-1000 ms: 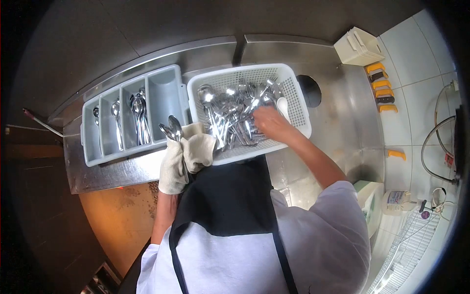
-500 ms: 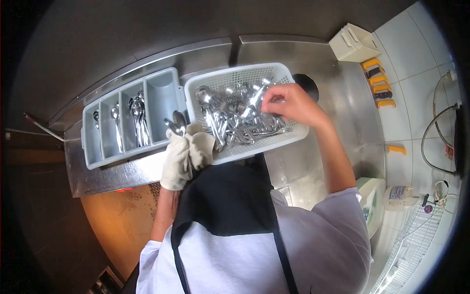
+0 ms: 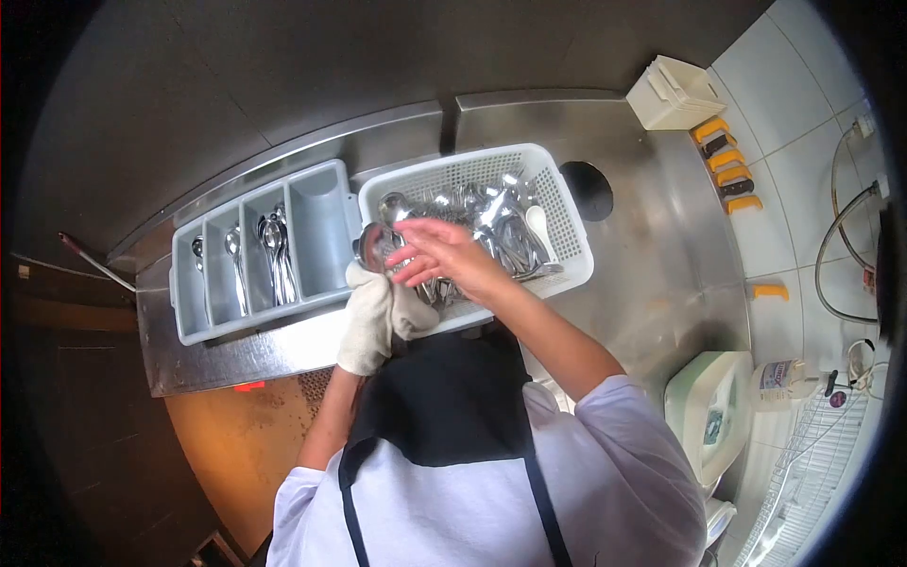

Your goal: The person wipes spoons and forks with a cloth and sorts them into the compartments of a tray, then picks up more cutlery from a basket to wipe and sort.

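Note:
My left hand, covered by a whitish cloth (image 3: 368, 321), is closed at the near left corner of the white perforated basket (image 3: 573, 222). Shiny spoons (image 3: 371, 246) stick up out of the cloth, bowls upward. Just to their right, my bare right hand (image 3: 439, 255) reaches over the basket with fingers stretched and somewhat apart; its fingertips are close to the spoon bowls, and contact is hard to make out. Beneath it lies a jumble of metal cutlery (image 3: 501, 213), with a white spoon (image 3: 538, 227) at the right side.
Left of the basket sits a grey cutlery tray (image 3: 321, 231) with four long compartments; three hold spoons (image 3: 275, 250). A dark round hole (image 3: 587, 191) is in the steel counter (image 3: 642, 236). Yellow-handled tools (image 3: 727, 161) and a white container (image 3: 673, 93) are at the right wall.
My right hand has moved left from the basket's right side to the spoons at my left hand. The white spoon and counter hole now show fully. The view has shifted slightly.

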`<state>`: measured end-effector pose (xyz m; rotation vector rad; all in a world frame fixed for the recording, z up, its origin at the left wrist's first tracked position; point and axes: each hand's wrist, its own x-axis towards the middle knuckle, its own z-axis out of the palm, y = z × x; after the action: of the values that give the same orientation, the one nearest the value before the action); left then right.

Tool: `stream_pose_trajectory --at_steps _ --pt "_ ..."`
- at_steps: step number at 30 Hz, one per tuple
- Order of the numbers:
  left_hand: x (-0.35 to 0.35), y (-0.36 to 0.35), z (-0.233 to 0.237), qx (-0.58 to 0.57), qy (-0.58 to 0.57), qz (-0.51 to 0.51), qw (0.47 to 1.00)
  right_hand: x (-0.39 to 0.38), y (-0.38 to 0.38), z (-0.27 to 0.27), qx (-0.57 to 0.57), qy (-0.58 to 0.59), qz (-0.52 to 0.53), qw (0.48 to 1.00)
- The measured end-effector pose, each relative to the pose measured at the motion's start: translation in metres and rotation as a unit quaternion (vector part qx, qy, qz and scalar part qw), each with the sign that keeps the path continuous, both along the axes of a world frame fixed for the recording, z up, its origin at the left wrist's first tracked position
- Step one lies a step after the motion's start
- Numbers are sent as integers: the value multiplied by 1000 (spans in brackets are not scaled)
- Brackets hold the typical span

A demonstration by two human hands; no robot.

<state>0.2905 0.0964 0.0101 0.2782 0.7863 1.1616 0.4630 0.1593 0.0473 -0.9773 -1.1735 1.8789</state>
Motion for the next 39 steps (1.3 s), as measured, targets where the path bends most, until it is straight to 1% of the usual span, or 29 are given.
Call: stream_pose_trajectory --at_steps 1,2,3,4,6,7,8,10,11,12,14,17,18,20,24,25,26,28,31,32,33,34,35,36,38,39 --pt "-6 -1 -9 33 30 6 999 7 4 -17 70 -76 -18 994" --pt "-14 -4 -14 65 61 13 996 15 8 -34 139 -151 -34 978" --pt "-30 -10 -15 56 12 -15 998 30 13 -48 270 -341 -75 898" --pt "-32 -13 -13 41 22 6 999 51 19 -61 386 -509 -110 762" --pt "-36 -18 -10 12 40 49 998 96 36 -95 437 -600 -158 651" --pt "-43 -19 -17 36 -8 27 999 112 40 -104 434 -631 -171 620" --pt "-45 -21 -14 31 -13 24 999 121 43 -109 429 -660 -184 588" --pt "-50 -26 -5 20 -24 16 999 129 46 -122 417 -675 -148 591" --pt "-55 -26 -24 30 -4 34 999 132 47 -127 411 -682 -131 591" --pt "-58 -29 -31 22 -15 37 999 137 50 -132 418 -675 -125 594" --pt "-58 -32 -24 7 -37 43 998 146 59 -137 435 -662 -113 600" --pt "-58 -35 -17 5 -23 60 998 158 63 -130 377 -658 -201 621" --pt "-59 -37 -17 15 -19 53 998 162 62 -128 383 -635 -218 635" --pt "-63 -37 -18 35 -10 34 999 163 54 -103 391 -588 -254 661" --pt "-58 -34 -17 2 -19 48 999 161 58 -88 405 -494 -310 704" --pt "-56 -32 -20 6 -13 52 999 153 56 -78 391 -463 -317 730" --pt "-55 -31 -22 10 -7 55 998 151 58 -78 349 -438 -316 766" --pt "-57 -31 -22 34 -34 37 998 146 64 -79 263 -381 -310 830" --pt "-59 -27 -26 37 -74 23 996 129 62 -80 279 -267 -321 865" --pt "-59 -27 -28 32 -87 24 995 117 59 -70 221 -220 -312 897" --pt "-58 -20 -30 21 -34 21 999 105 53 -60 160 -171 -298 925" --pt "-48 -19 -14 17 -27 47 998 90 46 -48 97 -122 -281 947" --pt "-45 -10 -11 3 -168 1 986 74 40 -39 80 -92 -263 957" --pt "-45 -4 -11 -8 -304 -45 951 57 35 -30 59 -62 -225 971" --pt "-42 -1 -25 -45 -220 -32 974 23 23 -12 19 -1 -155 988" --pt "-41 1 -32 -65 -178 -28 982 3 15 -2 22 -15 -132 991"
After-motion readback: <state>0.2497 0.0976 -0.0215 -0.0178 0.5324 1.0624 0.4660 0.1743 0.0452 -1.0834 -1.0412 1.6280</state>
